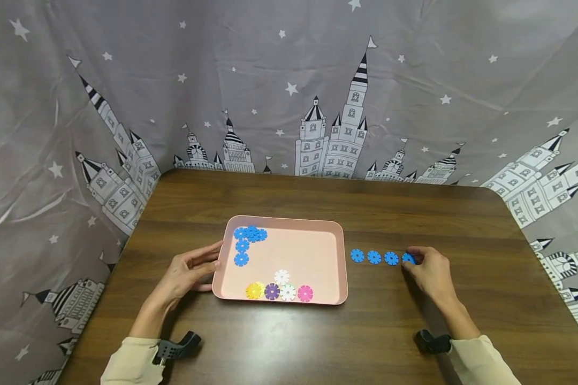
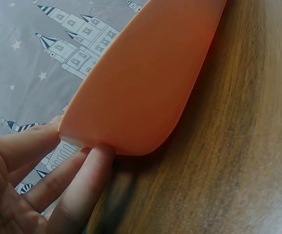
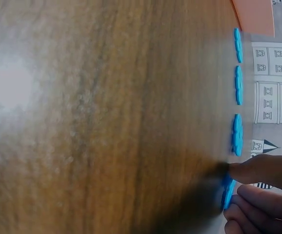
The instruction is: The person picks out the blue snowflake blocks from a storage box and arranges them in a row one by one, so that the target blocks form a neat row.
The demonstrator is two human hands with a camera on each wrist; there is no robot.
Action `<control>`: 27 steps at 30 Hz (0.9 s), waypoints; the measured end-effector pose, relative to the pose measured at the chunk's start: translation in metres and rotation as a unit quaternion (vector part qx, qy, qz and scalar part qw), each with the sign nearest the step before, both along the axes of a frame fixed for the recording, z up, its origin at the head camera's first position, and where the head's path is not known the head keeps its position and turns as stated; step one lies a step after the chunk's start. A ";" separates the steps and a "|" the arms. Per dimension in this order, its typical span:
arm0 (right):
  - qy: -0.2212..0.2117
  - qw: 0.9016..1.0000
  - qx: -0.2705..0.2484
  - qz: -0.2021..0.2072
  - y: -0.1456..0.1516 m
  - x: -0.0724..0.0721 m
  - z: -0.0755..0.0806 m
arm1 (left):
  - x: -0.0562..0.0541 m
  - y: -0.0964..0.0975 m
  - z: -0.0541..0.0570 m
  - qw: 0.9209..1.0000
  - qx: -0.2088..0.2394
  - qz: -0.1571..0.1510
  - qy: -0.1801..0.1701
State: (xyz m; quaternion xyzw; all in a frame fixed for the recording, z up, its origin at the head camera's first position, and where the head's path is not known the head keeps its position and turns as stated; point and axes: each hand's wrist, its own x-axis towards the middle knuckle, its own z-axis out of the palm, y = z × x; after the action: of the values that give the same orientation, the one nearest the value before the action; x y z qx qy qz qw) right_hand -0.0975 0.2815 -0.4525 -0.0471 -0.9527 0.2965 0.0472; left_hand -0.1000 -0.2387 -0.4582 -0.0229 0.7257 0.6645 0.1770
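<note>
My left hand [image 1: 185,274] grips the left end of a pink tray [image 1: 313,227], thumb at the rim and fingers against the outer wall. In the left wrist view a finger [image 2: 90,178] touches the tray's wall [image 2: 136,83] low down. Right of the tray, three blue notched discs [image 1: 374,258] lie flat in a spaced row. At the right end of that row my right hand [image 1: 432,272] pinches another blue notched disc [image 1: 408,258] between thumb and fingers. That disc [image 3: 228,192] appears slightly tilted in the right wrist view, partly covered by the thumb.
Blue discs [image 1: 242,246] line the tray's upper-left corner, some overlapping. Along its front wall lie yellow [image 1: 254,291], purple [image 1: 272,291], white [image 1: 287,292] and pink discs [image 1: 305,293]. Behind the wooden table [image 1: 279,342] hangs a grey castle-print curtain [image 1: 270,64].
</note>
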 end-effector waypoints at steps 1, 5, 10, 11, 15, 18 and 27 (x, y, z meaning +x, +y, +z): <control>0.000 1.000 0.000 0.001 -0.001 0.000 0.000 | 0.000 0.000 0.000 1.000 -0.001 0.001 0.000; 0.002 1.000 0.002 0.004 -0.002 -0.001 0.002 | 0.001 -0.002 0.001 1.000 -0.005 0.003 0.000; 0.025 1.000 0.003 0.001 -0.006 -0.001 0.007 | 0.002 -0.004 0.003 1.000 -0.006 0.003 0.002; 0.032 0.999 0.002 0.001 -0.008 -0.002 0.009 | 0.002 -0.004 0.003 1.000 -0.005 0.003 0.002; 0.048 0.999 -0.005 0.008 -0.018 -0.004 0.016 | 0.001 -0.005 0.004 1.000 -0.001 0.000 0.005; 0.049 0.998 -0.021 0.021 -0.031 -0.006 0.022 | 0.002 -0.005 0.004 1.000 0.005 -0.005 0.009; 0.037 0.994 -0.078 0.062 -0.079 -0.021 0.037 | 0.003 -0.003 0.005 1.000 0.015 -0.009 0.005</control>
State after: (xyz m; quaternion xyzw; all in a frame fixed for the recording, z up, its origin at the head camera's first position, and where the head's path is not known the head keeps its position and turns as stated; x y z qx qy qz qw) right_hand -0.1184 0.2030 -0.4158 0.0200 -0.9253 0.3740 0.0603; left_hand -0.0967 -0.2418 -0.4531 -0.0107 0.7163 0.6742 0.1797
